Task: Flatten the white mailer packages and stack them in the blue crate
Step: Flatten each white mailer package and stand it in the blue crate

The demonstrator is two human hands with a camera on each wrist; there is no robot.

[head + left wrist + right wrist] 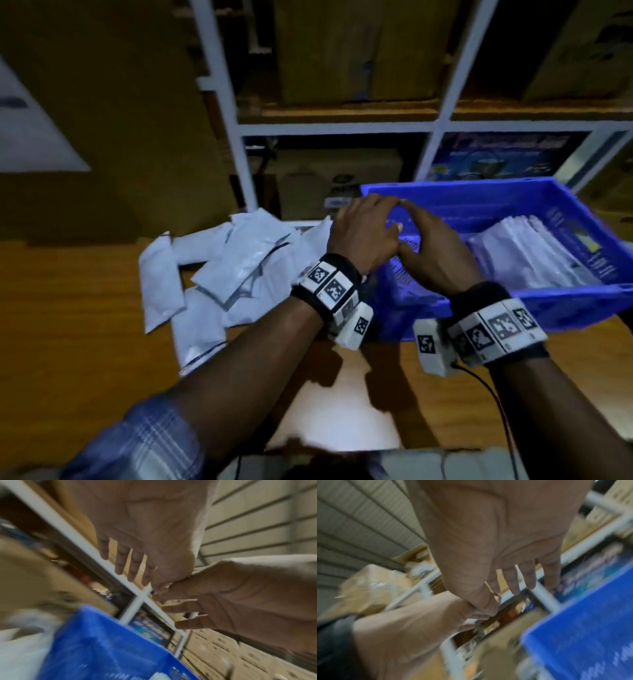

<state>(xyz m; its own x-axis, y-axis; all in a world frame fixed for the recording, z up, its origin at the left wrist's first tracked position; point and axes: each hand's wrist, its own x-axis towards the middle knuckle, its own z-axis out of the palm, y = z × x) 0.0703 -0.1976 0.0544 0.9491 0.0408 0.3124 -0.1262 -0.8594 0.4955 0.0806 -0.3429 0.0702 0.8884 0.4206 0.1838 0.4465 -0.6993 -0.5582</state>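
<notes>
Head view: both hands meet above the left end of the blue crate (pixel 513 301); the left hand (pixel 363 236) sits at 10 o'clock from the right hand (pixel 435 253), fingertips touching.
Left hand: fingers straight and loose, holding nothing; palm visible only from the left wrist view (pixel 145 520).
Right hand: fingers extended and spread, empty; the right wrist view shows its palm (pixel 496 527), thumb tip against the other hand.
Loose mailers (pixel 219 267): a jumbled overlapping pile of white, crinkled plastic packages on the wooden table (pixel 68 325), at 9 o'clock from the crate; seen clearly only from the head camera.
Stacked mailers (pixel 527 253): flat white packages layered in the right half of the crate.
Crate: blue plastic, rectangular, slotted floor and walls; its right end is cut off by the frame edge.
Shelving (pixel 335 128): white metal frame at 12 o'clock, holding brown cardboard boxes.
Hard to make out: both wrist views are motion-blurred; the crate there is a blue smear (pixel 102 649) (pixel 582 628), and printing on the boxes is unreadable.
Wrists: black straps carrying white blocks with black square markers.
</notes>
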